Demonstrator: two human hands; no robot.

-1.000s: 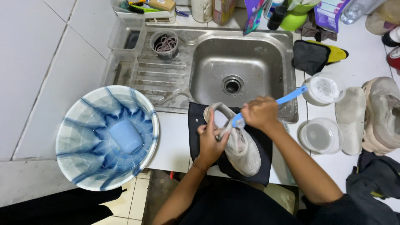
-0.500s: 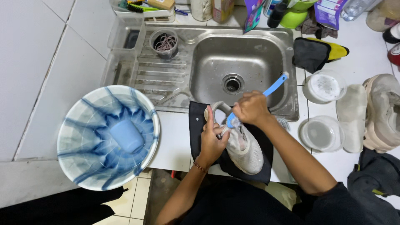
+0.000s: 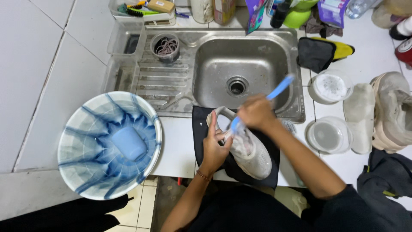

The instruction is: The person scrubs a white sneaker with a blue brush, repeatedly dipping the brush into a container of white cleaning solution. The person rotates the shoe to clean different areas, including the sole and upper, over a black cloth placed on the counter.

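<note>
A pale grey sneaker (image 3: 251, 154) lies on a dark cloth (image 3: 200, 129) at the counter's front edge, just below the steel sink (image 3: 240, 60). My left hand (image 3: 214, 148) grips the shoe's heel side and steadies it. My right hand (image 3: 256, 114) is closed around a blue brush (image 3: 279, 91), whose head is pressed into the shoe's opening; the handle points up and right over the sink rim and looks blurred.
A blue-and-white basin (image 3: 86, 172) with a blue scoop floating in water stands at the left. Two round white containers (image 3: 330, 88) (image 3: 327, 136), an insole and another pale shoe (image 3: 392, 114) lie right. A black-and-yellow cloth, bottles and a metal cup ring the sink.
My right hand has moved the brush back and forth inside the shoe, shifting left and slightly up. The left hand keeps its grip on the shoe.
</note>
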